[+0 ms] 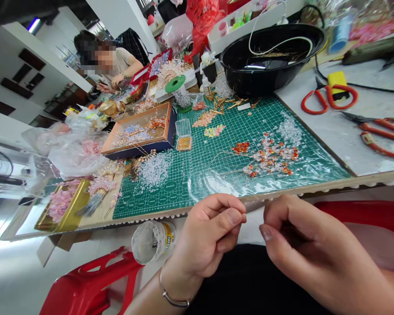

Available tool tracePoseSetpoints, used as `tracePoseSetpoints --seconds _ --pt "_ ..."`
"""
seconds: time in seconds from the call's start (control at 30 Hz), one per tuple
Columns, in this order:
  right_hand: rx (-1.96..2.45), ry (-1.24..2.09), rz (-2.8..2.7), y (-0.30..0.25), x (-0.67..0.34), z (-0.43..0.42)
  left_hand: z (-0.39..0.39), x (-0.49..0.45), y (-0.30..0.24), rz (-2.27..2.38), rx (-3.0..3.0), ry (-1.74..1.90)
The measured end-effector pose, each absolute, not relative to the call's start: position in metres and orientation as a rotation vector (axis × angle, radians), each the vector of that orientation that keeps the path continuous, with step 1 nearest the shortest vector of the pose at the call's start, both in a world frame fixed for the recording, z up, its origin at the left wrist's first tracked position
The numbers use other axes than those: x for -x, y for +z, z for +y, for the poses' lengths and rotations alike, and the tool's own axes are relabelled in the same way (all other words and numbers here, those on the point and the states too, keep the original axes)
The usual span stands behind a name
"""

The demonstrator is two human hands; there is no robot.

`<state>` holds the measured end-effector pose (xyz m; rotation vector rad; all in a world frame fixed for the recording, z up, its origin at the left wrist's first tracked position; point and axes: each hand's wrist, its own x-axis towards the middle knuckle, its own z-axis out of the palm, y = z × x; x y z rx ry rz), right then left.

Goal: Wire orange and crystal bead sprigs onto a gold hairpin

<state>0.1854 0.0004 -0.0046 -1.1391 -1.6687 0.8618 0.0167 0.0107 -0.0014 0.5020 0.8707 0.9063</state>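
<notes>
A cluttered craft room, the surface (pixel 331 131) running across the view with a green cutting mat (pixel 197 175) on it. Below its near edge, over the person's lap, the two hands meet. The left hand (pixel 206 236) is curled, thumb pressed to forefinger in a tight pinch; a thin bangle (pixel 174 299) circles its wrist. The right hand (pixel 302 236) is curled too, fingers folded in and the thumb pointing toward the left hand. A fine wire (pixel 253 202) seems to run between the two pinches, too thin to be sure of, and I cannot tell whether the right hand grips it.

On the mat, just beyond the hands, lies a beaded spray (pixel 269 157) of clear and orange-red beads on wire stems, under a clear plastic sheet. Left of it sits a heap of clear beads (pixel 153 168), and farther back a shallow box (pixel 141 131) of beadwork and a small clear case (pixel 184 135) of gold beads. A black bowl (pixel 272 57) stands at the mat's far edge. To the right, on bare surface, lie red-handled scissors (pixel 328 98) and pliers (pixel 381 133). A jar (pixel 153 240) lies on a red stool (pixel 92 284) near the left hand. Another person (pixel 114 65) works at the far end.
</notes>
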Motion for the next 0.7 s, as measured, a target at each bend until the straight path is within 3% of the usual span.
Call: tracePoseSetpoints --seconds 0.7 --pt "1.106 0.903 -1.661 -0.0049 -0.1843 -0.0045 0.0012 -0.0140 -0.0038 0.851 -0.578 0.941"
